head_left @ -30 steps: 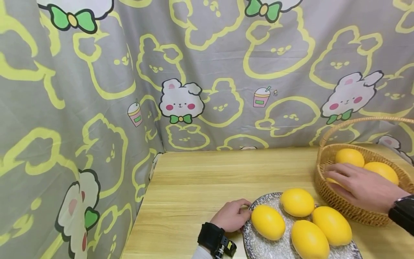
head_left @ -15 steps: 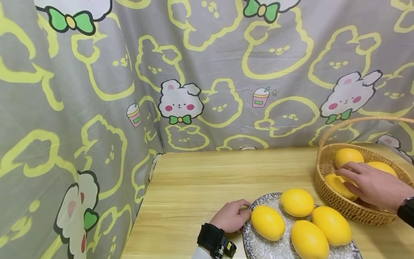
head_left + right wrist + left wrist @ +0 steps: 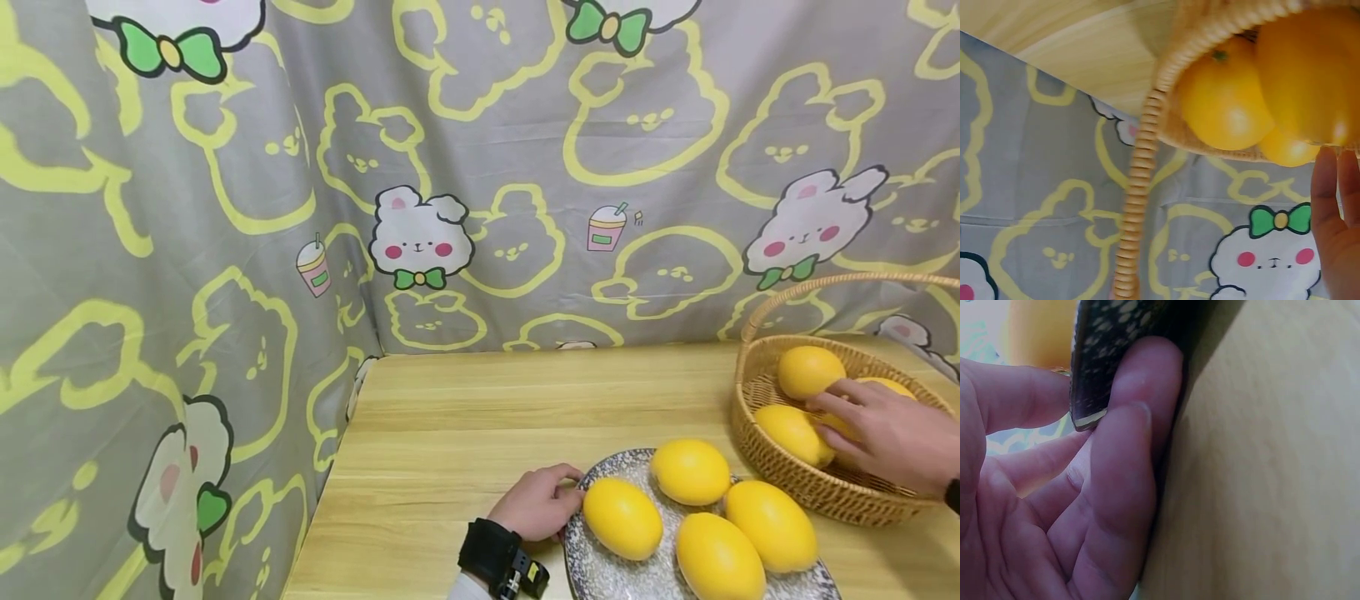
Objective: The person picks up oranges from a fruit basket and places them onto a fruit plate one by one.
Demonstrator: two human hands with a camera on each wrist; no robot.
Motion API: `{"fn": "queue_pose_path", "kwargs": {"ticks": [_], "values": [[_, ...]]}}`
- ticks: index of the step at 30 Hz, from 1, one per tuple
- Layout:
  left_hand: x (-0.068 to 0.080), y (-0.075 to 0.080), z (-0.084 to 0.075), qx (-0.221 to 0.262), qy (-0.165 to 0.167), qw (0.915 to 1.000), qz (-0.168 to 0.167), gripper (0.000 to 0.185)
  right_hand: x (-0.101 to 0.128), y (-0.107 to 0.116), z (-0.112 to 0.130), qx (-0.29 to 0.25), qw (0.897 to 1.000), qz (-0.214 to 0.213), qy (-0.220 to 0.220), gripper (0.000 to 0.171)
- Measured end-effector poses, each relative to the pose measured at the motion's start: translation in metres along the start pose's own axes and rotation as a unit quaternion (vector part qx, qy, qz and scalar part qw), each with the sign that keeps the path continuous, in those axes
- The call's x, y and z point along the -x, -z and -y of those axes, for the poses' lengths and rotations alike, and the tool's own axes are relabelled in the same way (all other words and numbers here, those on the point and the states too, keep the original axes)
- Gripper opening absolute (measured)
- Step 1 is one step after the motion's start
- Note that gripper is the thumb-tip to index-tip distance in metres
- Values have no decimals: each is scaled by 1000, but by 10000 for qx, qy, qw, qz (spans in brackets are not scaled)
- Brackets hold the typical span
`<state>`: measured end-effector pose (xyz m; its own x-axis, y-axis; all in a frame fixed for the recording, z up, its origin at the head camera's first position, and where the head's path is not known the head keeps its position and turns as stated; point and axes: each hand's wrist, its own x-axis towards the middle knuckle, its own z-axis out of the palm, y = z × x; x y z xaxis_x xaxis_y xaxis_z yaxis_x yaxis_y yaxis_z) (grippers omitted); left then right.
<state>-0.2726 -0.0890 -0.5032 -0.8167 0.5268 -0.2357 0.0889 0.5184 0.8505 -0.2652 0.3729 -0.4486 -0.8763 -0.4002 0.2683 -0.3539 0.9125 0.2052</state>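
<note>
Lemons fill both the wicker basket [image 3: 780,492] and the speckled plate [image 3: 600,575]. My right hand [image 3: 896,437] is inside the basket, its fingers over a lemon [image 3: 1310,81] that the hand mostly covers in the head view. In the right wrist view two fingers [image 3: 1327,194] meet that lemon's edge; the thumb is out of that view. Another lemon [image 3: 793,433] lies just left of the hand. My left hand [image 3: 534,504] grips the plate's left rim, with fingers under it and the thumb on top. Several lemons [image 3: 624,518] lie on the plate.
The basket's tall arched handle [image 3: 847,279] rises over its opening at the right. More lemons [image 3: 812,372] sit at the basket's back. The wooden table [image 3: 450,417] meets patterned curtains [image 3: 517,150] at the back and left.
My right hand has drawn right inside the basket, away from the leftmost lemon, which it uncovered; it is now over another lemon. The left hand and plate have stayed put.
</note>
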Motion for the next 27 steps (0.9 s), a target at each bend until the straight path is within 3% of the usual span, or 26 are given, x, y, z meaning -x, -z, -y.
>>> {"fn": "queue_pose_path", "kwargs": {"ticks": [4,8,10,13,18,27], "values": [[-1,-1,1,-10,22,10000,3,35,8,-8,-12,-75,9996,-258,74,34],[0,-1,1,6,20,10000,7,34,12,-16,-19,-27,9978,-605,262,84],[0,-1,1,18,11,10000,-8,34,13,-19,-21,-2,9971,-698,308,97],[0,-1,1,10,17,10000,-46,34,14,-21,-22,-45,9971,-717,265,97],[-1,-2,3,-15,35,10000,-72,34,18,-22,-26,-171,9979,-610,103,73],[-2,-3,4,-45,32,10000,-78,34,19,-26,-28,-155,9985,-506,-134,80]]}}
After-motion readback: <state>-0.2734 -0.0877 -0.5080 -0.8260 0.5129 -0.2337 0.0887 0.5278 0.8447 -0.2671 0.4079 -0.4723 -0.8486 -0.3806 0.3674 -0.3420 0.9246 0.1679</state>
